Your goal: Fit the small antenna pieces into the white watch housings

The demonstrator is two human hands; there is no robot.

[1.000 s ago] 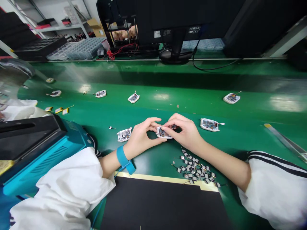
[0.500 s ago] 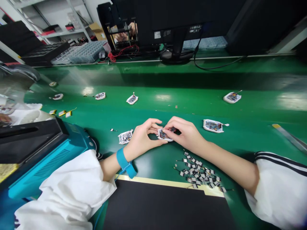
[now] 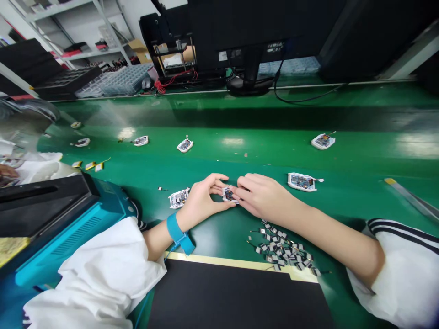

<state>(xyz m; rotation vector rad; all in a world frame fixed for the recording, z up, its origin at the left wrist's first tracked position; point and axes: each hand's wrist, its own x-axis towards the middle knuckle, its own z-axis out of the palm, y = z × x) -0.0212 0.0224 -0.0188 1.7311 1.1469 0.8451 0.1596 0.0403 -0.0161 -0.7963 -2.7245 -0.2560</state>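
Glossy green workbench is lying open beyond the hands, a black rectangular mat is bordering below, and a teal machine housing is crowding the left. Left hand and right hand are pinching narrowly on a small white-framed circuit module, held between their fingertips.

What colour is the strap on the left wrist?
Bright blue; the head view shows the wrist strap clearly.
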